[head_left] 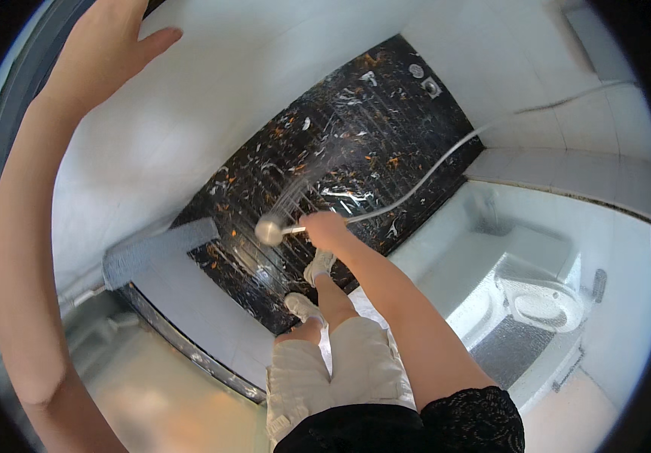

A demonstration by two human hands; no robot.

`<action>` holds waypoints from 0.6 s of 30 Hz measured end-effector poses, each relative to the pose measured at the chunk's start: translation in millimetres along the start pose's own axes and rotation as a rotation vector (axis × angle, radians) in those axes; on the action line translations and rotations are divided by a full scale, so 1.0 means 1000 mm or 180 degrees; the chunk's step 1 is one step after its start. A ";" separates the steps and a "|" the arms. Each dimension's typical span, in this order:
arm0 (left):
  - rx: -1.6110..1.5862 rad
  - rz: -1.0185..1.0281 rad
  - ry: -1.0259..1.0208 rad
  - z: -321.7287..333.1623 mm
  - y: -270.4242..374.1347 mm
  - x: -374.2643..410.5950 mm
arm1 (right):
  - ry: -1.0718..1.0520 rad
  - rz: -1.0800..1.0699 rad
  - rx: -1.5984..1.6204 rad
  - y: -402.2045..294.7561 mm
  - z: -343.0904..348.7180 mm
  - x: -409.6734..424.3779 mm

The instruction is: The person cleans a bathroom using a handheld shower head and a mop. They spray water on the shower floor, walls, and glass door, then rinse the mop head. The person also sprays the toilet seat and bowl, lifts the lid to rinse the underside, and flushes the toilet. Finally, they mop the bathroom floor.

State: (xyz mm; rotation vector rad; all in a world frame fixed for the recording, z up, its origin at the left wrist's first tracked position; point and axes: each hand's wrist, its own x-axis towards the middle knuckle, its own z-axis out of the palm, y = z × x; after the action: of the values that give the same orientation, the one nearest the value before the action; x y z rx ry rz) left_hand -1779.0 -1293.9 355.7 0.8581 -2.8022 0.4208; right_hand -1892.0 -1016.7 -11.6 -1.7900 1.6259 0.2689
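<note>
My right hand [325, 229] is closed around the handle of a shower head [269, 230]. Water sprays from it toward the dark marbled floor [382, 136]. From behind the hand, a flexible shower hose [444, 156] runs up to the right wall. My left hand [104, 54] is raised at the top left with its thumb apart. Its fingers are cut off by the picture's edge, beside a dark frame [17, 102], so whether they hold anything is hidden.
A blue-grey cloth or mat [158, 252] lies over the end of a pale ledge [201, 317]. Two drain covers sit in the far floor corner, one a square metal drain [431, 88]. At right a wet glass panel [439, 238] stands before a white toilet [546, 306]. White walls enclose the floor.
</note>
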 end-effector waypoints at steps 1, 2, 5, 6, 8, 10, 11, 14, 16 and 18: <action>0.0022 0.0001 -0.0227 0.006 0.000 0.018 | -0.0013 -0.0293 0.0102 0.006 -0.003 -0.001; 0.0056 -0.0002 -0.0455 0.007 0.001 0.036 | -0.0049 -0.0538 0.0051 0.013 -0.008 0.001; -0.0332 0.0173 -0.0659 0.017 -0.009 0.084 | 0.0219 -0.1046 -0.0052 0.031 -0.028 0.014; -0.0416 0.0252 -0.0409 0.040 -0.040 0.086 | 0.0249 -0.0849 -0.0055 0.035 -0.035 0.024; -0.0406 0.0336 -0.0301 0.058 -0.049 0.099 | 0.0250 -0.0388 0.0001 0.045 -0.042 0.041; -0.0806 0.0244 -0.0422 0.061 -0.046 0.106 | -0.0103 0.0125 0.0117 0.054 -0.050 0.053; -0.0821 0.0299 -0.0412 0.060 -0.040 0.109 | -0.0268 0.0366 0.0162 0.059 -0.056 0.060; -0.0654 0.0015 -0.0615 0.052 -0.042 0.109 | 0.0092 -0.0013 0.0035 0.064 -0.083 0.073; -0.0717 0.0100 -0.0589 0.043 -0.037 0.116 | 0.0013 0.0284 0.0331 0.065 -0.088 0.088; -0.0766 0.0086 -0.0607 0.042 -0.036 0.119 | 0.0100 0.0408 0.0476 0.069 -0.098 0.099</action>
State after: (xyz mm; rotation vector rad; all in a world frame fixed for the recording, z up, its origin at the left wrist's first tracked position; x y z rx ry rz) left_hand -1859.3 -1397.6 353.7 0.8470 -2.9577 0.0024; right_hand -1966.2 -1153.1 -20.3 -1.5886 1.7385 0.1729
